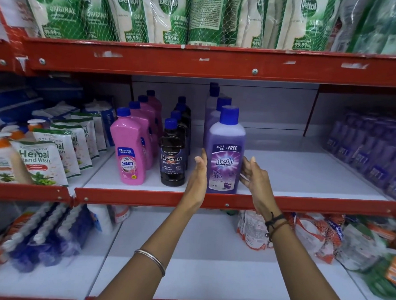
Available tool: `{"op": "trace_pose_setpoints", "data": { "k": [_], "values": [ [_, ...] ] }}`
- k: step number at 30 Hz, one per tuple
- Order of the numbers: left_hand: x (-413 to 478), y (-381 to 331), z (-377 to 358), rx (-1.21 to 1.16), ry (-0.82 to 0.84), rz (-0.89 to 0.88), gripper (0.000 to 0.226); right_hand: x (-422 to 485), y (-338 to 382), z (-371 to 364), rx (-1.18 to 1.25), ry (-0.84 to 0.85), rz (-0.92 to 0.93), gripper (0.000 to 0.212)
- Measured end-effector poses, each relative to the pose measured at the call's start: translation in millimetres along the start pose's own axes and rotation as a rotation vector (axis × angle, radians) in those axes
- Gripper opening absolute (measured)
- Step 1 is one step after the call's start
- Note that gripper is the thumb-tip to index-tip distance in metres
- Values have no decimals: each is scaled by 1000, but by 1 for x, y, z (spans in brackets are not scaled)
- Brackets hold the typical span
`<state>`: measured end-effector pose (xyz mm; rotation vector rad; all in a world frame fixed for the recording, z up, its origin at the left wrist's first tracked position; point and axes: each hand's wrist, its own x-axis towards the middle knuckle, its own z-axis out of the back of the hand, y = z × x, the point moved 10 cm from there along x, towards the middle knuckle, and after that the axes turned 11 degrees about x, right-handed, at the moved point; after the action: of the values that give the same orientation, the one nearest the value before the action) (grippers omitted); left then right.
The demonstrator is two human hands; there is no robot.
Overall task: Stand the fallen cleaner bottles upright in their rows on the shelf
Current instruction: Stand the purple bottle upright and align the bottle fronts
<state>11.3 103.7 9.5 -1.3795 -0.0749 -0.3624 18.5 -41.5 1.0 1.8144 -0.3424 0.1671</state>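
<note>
A purple Bactin floor cleaner bottle (pixel 226 151) with a blue cap stands upright at the front of its row on the white middle shelf (pixel 306 174). My left hand (pixel 197 175) lies flat against the bottle's left side. My right hand (pixel 254 175) touches its right side with fingers spread. More purple bottles stand upright behind it. To the left, a row of black Bactin bottles (pixel 173 157) and a row of pink Shakti bottles (pixel 129 146) stand upright. No fallen bottle is visible.
Herbal hand wash pouches (pixel 42 162) fill the left section. Wrapped purple bottle packs (pixel 375 154) sit at the right. The red shelf lip (pixel 144 197) runs under my wrists. Dettol pouches (pixel 130 13) hang above; bagged goods lie on the lower shelf.
</note>
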Motion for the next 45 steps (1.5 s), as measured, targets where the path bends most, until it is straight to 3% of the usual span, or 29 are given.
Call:
{"op": "trace_pose_setpoints", "data": {
  "k": [5,9,12,15,16,18,20,22,25,27,29,31,36,39,45],
  "values": [
    [-7,1,1,76,-24,19,109,-10,4,-2,-30,5,15,41],
    [-9,1,3,76,-16,44,115,-12,7,-7,-34,16,1,46],
    [-14,6,19,46,-118,49,101,-19,7,-4,-49,-52,11,53],
    [-32,6,66,-2,-464,-64,63,-52,38,2,-107,-346,327,48],
    [-39,6,82,-27,-555,-92,56,-65,47,-6,-117,-366,459,48],
    [-42,9,108,-47,-626,-108,60,-77,48,-45,-131,-204,578,51],
    [-29,19,122,-49,-582,-69,85,-73,29,-92,-143,23,477,56],
    [-14,27,127,-54,-499,-38,103,-57,-1,-125,-152,133,252,59],
    [3,30,127,-76,-373,-39,99,-30,-32,-148,-140,140,-6,64],
    [4,26,128,-88,-323,-35,98,-16,-37,-155,-119,111,-69,77],
    [4,26,128,-81,-289,-21,104,-7,-39,-156,-147,78,-85,92],
    [4,28,129,-64,-265,-14,105,-5,-39,-155,-173,48,-76,92],
    [4,32,130,-12,-211,-5,90,-9,-34,-149,-199,-3,-6,60],
    [-2,36,129,16,-178,-7,86,-17,-31,-149,-206,15,25,30],
    [-27,28,124,102,-131,-42,88,-38,-22,-150,-224,33,36,37]
  ]
}}
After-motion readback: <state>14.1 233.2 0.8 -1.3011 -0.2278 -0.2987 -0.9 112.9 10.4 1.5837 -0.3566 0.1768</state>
